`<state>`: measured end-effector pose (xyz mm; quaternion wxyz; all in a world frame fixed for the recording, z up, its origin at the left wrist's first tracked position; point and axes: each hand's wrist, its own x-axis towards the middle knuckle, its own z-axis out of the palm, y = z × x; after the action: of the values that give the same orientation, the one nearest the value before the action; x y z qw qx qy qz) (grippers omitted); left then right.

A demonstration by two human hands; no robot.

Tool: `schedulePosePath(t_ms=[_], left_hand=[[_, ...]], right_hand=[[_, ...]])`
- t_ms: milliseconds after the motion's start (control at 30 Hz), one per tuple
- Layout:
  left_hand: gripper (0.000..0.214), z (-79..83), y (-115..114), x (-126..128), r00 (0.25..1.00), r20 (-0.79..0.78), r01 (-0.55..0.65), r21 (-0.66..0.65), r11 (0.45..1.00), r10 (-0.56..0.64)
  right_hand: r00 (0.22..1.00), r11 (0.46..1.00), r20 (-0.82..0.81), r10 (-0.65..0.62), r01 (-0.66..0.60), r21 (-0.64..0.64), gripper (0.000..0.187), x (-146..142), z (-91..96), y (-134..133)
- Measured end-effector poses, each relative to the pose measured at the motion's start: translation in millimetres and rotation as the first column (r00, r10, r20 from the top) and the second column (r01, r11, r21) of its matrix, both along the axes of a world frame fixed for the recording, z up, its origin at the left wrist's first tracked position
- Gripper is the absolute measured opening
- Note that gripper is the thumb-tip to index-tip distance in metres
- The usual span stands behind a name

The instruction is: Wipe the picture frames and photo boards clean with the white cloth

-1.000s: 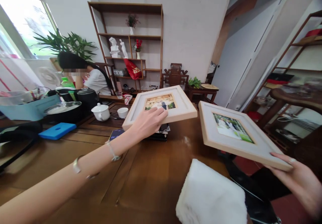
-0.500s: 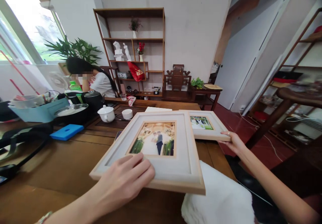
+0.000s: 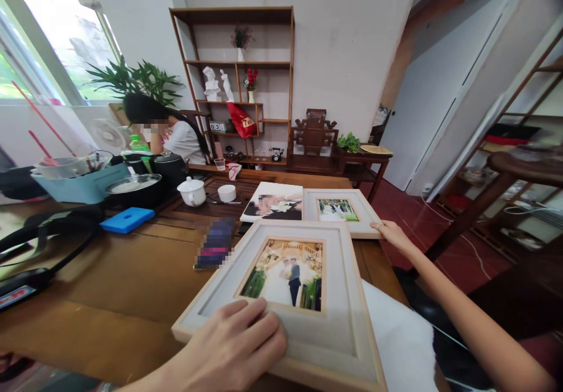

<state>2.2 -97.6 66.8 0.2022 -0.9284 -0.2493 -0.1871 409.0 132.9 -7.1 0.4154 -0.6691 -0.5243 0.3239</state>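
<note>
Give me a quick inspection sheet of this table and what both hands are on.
Surface: dark wooden table, glossy, with things crowded along its far side.
Job's things: near photo frame, partly over a white cloth; far photo frame on the table; unframed photo print beside it.
Clutter: phone, blue pad, white teapot, cup, black pot, teal tub, black strap.
Hands: left hand lies on the near photo frame's lower left, thumb hidden; right hand touches the far photo frame's right corner.
Cables: thin white cable on the floor, right.
Surroundings: seated person, wooden shelf, window.
</note>
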Motion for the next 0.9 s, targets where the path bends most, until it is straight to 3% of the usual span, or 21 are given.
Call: schedulePosePath(t_ms=[200, 300, 367, 400, 433, 467, 533, 567, 633, 767, 833, 900], left_hand=[[0.031, -3.9, -14, 4, 0.996, 0.085, 0.028, 0.004, 1.000, -0.029], [0.033, -2.7, -27, 0, 0.995, 0.104, -0.006, 0.000, 1.000, 0.006], [0.033, -1.5, -37, -5, 0.994, 0.104, -0.037, 0.010, 0.999, 0.036], [0.034, -1.0, -41, -8, 0.993, 0.107, -0.042, 0.020, 0.999, 0.040], [0.034, -0.8, -44, -11, 0.993, 0.113, -0.050, 0.030, 0.998, 0.047], [0.035, -1.0, -47, -14, 0.992, 0.116, -0.049, 0.042, 0.998, 0.044], [0.036, -3.2, -52, -18, 0.992, 0.120, -0.054, 0.054, 0.997, 0.047], [0.035, -5.6, -54, -19, 0.993, 0.114, -0.045, 0.053, 0.998, 0.039], [0.033, -12.5, -56, -21, 0.991, 0.122, -0.063, 0.037, 0.997, 0.058], [0.030, -31.2, -62, -23, 0.994, 0.085, -0.065, 0.028, 0.998, 0.062], [0.025, -39.2, -65, -22, 0.995, 0.057, -0.087, 0.013, 0.996, 0.086], [0.019, -44.7, -68, -19, 0.994, 0.032, -0.105, -0.002, 0.994, 0.105]], right_hand=[[0.932, 1.000, 0.362, 0.027, -0.027, -0.004, 0.025, -2, 13.2, -7], [0.904, 0.994, 0.426, 0.015, -0.059, 0.091, 0.048, -10, 28.6, -44], [0.886, 0.971, 0.451, 0.108, -0.191, 0.143, 0.057, -11, 44.7, -90], [0.832, 0.910, 0.487, 0.265, -0.383, 0.159, 0.057, -10, 53.3, -118], [0.735, 0.815, 0.518, 0.437, -0.568, 0.118, 0.060, -9, 61.2, -147], [0.633, 0.725, 0.534, 0.560, -0.687, 0.054, 0.070, -8, 67.5, -176], [0.422, 0.580, 0.562, 0.712, -0.804, -0.132, 0.098, -8, 71.8, -227], [0.352, 0.544, 0.581, 0.734, -0.817, -0.191, 0.104, -11, 68.8, -245], [0.321, 0.565, 0.663, 0.676, -0.804, -0.186, 0.096, -21, 53.4, -267], [0.388, 0.604, 0.786, 0.481, -0.797, 0.024, 0.077, -43, 6.3, -260], [0.507, 0.615, 0.777, 0.374, -0.762, 0.202, 0.061, -44, -13.2, -251], [0.685, 0.647, 0.681, 0.259, -0.646, 0.404, 0.043, -37, -25.6, -247]])
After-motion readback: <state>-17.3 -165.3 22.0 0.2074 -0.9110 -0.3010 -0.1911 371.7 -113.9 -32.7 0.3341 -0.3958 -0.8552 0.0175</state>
